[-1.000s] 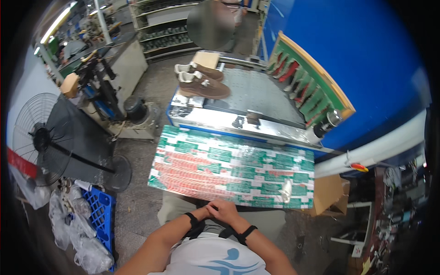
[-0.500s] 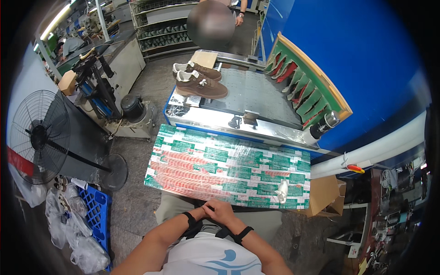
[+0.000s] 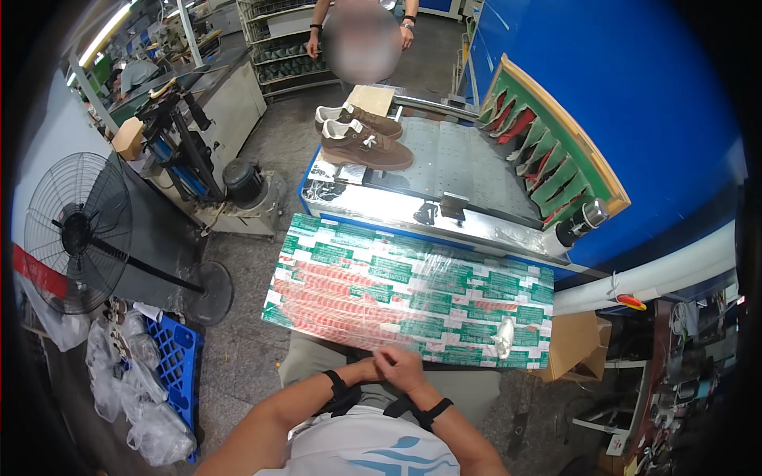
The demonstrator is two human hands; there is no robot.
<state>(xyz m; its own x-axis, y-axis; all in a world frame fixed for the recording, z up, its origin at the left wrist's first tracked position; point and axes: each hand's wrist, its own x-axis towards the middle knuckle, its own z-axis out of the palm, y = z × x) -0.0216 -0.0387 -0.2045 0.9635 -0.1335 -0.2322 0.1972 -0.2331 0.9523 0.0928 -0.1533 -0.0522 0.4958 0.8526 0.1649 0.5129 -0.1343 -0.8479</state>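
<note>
My two hands meet over my lap, at the near edge of a board (image 3: 444,309) wrapped in clear film and green, white and red printed tape. My right hand (image 3: 403,370) has its fingers curled in against the left; whether anything small is between them is hidden. Most of my left hand (image 3: 368,370) lies behind the right, so its fingers do not show. A crumpled white piece (image 3: 504,337) rests on the board's right end. Beyond the board, a pair of brown sneakers (image 3: 373,149) stands side by side on the grey conveyor bed (image 3: 452,163).
A green curtain frame with hanging strips (image 3: 548,170) borders the conveyor on the right. To the left are a standing fan (image 3: 77,230), a motor (image 3: 244,182) and a blue plastic crate (image 3: 176,361) beside clear bags. An open cardboard box (image 3: 578,345) sits at right. Another person stands beyond the conveyor.
The scene has shifted slightly rightward in view. My right hand has loosened a little from over the left and sits slightly apart. More of the other person's arms now shows.
</note>
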